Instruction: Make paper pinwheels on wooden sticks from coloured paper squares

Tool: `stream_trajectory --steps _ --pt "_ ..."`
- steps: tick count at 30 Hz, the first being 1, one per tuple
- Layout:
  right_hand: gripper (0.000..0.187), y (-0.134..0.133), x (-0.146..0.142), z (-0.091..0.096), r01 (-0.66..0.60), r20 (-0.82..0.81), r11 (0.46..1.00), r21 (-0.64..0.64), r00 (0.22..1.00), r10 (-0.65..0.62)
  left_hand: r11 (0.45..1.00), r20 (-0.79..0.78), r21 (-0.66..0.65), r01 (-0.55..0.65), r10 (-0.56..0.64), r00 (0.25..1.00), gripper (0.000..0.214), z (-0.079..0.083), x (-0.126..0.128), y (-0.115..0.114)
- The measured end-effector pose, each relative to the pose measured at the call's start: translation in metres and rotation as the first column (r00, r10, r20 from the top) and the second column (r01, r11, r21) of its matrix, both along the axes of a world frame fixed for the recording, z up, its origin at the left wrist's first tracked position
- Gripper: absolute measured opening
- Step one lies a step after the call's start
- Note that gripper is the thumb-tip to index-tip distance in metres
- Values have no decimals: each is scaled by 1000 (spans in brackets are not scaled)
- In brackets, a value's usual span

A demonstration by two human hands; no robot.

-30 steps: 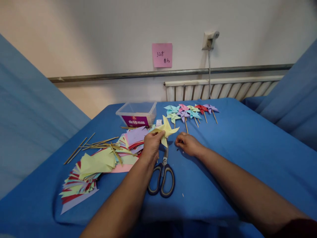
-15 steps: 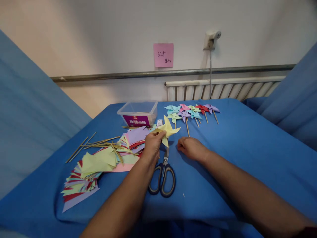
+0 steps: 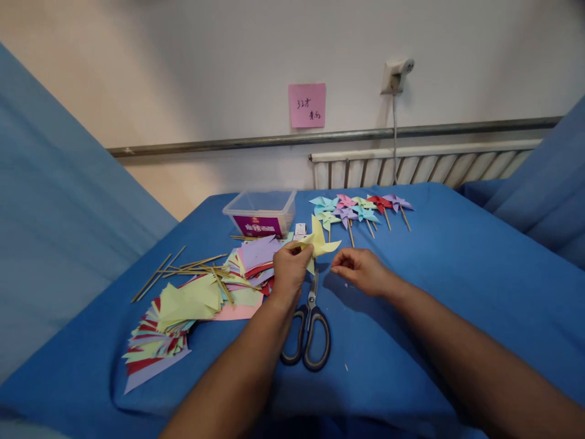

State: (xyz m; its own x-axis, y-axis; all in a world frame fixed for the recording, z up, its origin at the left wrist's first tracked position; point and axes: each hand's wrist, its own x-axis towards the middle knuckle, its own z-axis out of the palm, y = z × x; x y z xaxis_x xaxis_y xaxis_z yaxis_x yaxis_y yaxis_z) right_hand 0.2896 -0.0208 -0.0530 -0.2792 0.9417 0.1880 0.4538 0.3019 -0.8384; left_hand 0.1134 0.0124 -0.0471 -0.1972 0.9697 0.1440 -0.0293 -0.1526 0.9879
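Note:
My left hand (image 3: 287, 271) pinches a folded yellow paper pinwheel (image 3: 320, 242) and holds it just above the blue cloth. My right hand (image 3: 361, 269) hovers close to its right, fingers curled in a pinch; whatever they hold is too small to make out. Grey-handled scissors (image 3: 308, 326) lie shut on the cloth below the two hands. Left of my left hand spreads a heap of coloured paper squares (image 3: 196, 302), with several thin wooden sticks (image 3: 192, 265) over and beside it.
A clear plastic box with a purple label (image 3: 262, 213) stands behind the papers. Several finished pinwheels on sticks (image 3: 361, 210) lie in a row at the back. A pink note (image 3: 306, 105), a rail and a radiator (image 3: 420, 167) are on the wall.
My right hand has lifted off the cloth and drawn its fingers into a pinch nearer the pinwheel. The view has shifted slightly left; my left hand keeps its hold.

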Motion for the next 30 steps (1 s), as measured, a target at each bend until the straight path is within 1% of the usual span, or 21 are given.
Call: stream_trajectory --steps 1,3,5,6,9,13,16,23,30 --pt "9 -2 -2 2 19 -99 1000 -13 995 -21 1000 -26 11 -5 5 1000 12 1 1 -1" --pt "13 -4 -7 5 97 -249 995 12 964 -91 1000 -77 23 -2 4 997 11 4 4 -5" --pt "13 -6 -11 5 197 -334 979 54 927 -168 1000 -126 28 16 -12 992 11 6 10 -9" --pt "13 -7 -13 5 239 -350 968 76 916 -198 999 -145 27 30 -26 989 12 6 13 -12" --pt "10 -6 -16 1 309 -319 940 141 913 -253 998 -137 13 69 -66 988 15 5 21 -17" --pt "11 -3 -14 -5 338 -269 925 171 919 -286 991 -54 -34 131 -133 990 23 1 24 -19" --pt "12 -2 -13 -5 354 -282 922 155 911 -302 984 -16 -65 164 -166 986 22 -1 23 -19" --pt "12 -3 -15 -3 366 -353 926 95 882 -313 968 64 -85 234 -229 971 23 -1 21 -20" --pt "11 -4 -14 -2 351 -390 934 64 870 -301 971 79 -82 225 -219 972 26 0 20 -22"
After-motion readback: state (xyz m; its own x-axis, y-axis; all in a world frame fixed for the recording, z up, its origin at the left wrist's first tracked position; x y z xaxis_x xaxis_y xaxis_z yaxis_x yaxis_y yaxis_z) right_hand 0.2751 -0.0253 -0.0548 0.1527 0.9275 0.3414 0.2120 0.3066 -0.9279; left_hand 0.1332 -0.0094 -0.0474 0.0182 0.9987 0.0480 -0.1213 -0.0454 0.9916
